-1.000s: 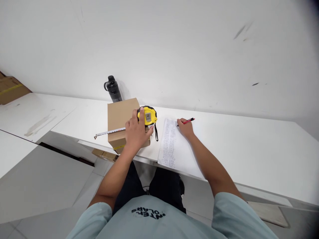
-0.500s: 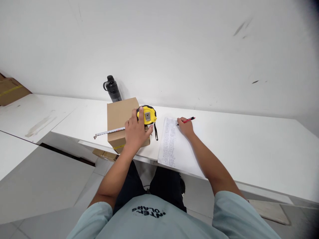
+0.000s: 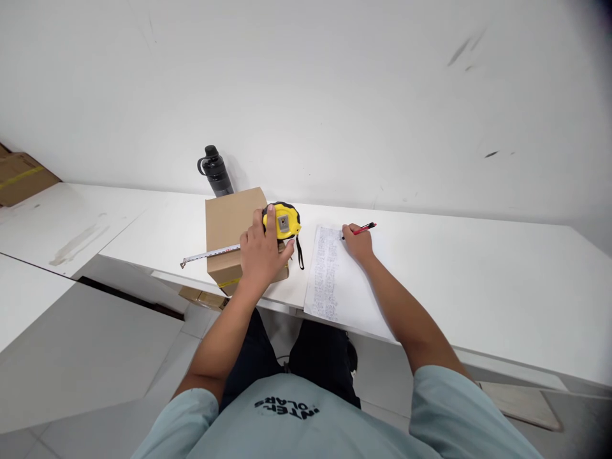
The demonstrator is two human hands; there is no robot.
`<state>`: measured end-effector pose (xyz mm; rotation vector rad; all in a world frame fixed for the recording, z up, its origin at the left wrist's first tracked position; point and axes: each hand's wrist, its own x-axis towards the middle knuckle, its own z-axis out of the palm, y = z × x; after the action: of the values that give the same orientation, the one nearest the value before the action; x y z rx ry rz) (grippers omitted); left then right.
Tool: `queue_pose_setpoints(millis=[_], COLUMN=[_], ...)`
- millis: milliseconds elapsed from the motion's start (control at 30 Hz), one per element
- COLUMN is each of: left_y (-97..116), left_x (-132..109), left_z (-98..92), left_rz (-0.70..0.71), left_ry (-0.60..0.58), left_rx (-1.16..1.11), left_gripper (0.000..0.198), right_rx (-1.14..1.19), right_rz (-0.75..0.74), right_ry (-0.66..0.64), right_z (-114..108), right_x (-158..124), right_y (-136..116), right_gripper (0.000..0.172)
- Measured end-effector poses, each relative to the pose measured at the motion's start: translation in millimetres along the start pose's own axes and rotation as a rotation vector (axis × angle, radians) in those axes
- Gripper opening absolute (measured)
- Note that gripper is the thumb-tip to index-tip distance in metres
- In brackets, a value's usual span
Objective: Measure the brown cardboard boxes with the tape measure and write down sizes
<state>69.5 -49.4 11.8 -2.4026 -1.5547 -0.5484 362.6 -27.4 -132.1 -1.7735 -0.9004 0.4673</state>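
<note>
My left hand (image 3: 261,255) is closed around a yellow and black tape measure (image 3: 285,220). Its blade is pulled out to the left across a brown cardboard box (image 3: 232,217), with the hooked end past the box's left side. A black strap dangles from the tape's case. In my right hand (image 3: 357,243) is a red and black pen (image 3: 364,229), gripped with its tip down at the paper (image 3: 356,293). Handwriting fills the left part of that white sheet; its right part is blank beside my forearm.
A dark bottle (image 3: 216,171) stands behind the box, near the wall. Another cardboard box (image 3: 23,178) sits at the far left of the white table (image 3: 478,274). Below the table's front edge, a smaller carton (image 3: 203,298) is partly visible.
My right hand and the pen have shifted very slightly to the right on the paper. The left hand, tape measure and box stay as they were.
</note>
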Motion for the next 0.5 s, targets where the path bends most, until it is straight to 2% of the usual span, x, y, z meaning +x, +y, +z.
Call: queue_pose_setpoints(millis=[500], left_y=[0.7], left_x=[0.1], left_z=[-0.9], left_rz=[-0.008], left_ry=[-0.014], left_rx=[0.021], left_gripper=[0.086], right_rx=[-0.074], right_rz=[0.012], right_ry=[0.023], right_z=[1.2], right_x=[-1.5], right_y=[-2.4], right_gripper=[0.041])
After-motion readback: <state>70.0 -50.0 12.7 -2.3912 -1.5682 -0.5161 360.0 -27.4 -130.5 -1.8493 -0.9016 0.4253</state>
